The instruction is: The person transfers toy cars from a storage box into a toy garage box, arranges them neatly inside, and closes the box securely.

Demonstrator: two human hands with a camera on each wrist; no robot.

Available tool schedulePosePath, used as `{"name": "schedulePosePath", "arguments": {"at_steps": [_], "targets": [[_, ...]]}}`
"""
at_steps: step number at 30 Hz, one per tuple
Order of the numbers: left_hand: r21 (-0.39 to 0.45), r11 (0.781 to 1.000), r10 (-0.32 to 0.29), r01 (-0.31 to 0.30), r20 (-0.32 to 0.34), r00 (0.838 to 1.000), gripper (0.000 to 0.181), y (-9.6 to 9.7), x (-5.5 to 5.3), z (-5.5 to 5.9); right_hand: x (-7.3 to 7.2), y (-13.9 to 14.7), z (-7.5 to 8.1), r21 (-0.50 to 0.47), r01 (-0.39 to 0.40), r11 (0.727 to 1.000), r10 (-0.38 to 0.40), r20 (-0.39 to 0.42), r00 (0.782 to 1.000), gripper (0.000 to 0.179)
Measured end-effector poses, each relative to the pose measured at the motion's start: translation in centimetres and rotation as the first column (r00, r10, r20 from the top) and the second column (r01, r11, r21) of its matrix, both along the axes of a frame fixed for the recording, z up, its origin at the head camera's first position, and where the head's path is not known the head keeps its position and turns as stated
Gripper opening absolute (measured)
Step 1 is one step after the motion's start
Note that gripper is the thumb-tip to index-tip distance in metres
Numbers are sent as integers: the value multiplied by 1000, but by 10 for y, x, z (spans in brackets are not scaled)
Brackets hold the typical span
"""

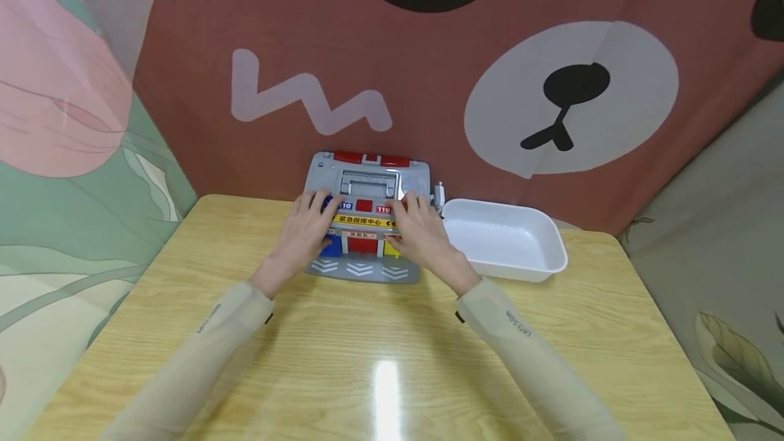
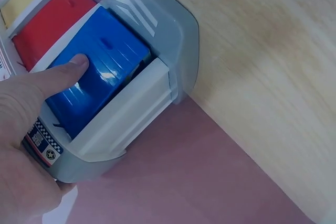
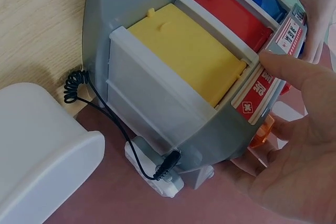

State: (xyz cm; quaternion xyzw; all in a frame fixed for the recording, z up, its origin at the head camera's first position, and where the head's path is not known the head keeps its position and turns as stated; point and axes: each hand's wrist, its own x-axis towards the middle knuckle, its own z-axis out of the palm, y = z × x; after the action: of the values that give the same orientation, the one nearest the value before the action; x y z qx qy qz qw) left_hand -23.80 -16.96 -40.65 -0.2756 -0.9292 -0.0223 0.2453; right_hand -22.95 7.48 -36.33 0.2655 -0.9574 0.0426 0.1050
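A grey toy garage [image 1: 363, 221] with yellow, blue and red labels stands at the back of the table, against the wall cloth. My left hand [image 1: 304, 229] grips its left side, thumb on the blue door [image 2: 113, 51] and fingers over the top. On the other side my right hand [image 1: 422, 231] holds the roof's front edge; in the right wrist view its thumb lies on the label above the doors, with fingers behind. The red door [image 3: 226, 14] and yellow door [image 3: 186, 53] are down. A handle [image 1: 367, 184] lies on the roof.
A white plastic tray [image 1: 496, 240] stands just right of the garage. Between them, a small white handset [image 3: 152, 166] hangs at the garage's side on a coiled black cord [image 3: 110, 113]. The wooden table [image 1: 343, 346] stretches toward me; a printed cloth [image 1: 429, 73] rises behind.
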Motion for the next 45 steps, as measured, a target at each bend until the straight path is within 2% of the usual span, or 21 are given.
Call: {"name": "schedulePosePath", "arguments": {"at_steps": [22,45], "targets": [[4,1000,31,-31,-4,1000,86,1,-1,-3,0,0,2,-22,-5,1000,5,15,1000,66],[71,997,12,-5,-97,995,82,1,-3,-10,0,1,0,-53,-17,998,17,1,1000,66]]}}
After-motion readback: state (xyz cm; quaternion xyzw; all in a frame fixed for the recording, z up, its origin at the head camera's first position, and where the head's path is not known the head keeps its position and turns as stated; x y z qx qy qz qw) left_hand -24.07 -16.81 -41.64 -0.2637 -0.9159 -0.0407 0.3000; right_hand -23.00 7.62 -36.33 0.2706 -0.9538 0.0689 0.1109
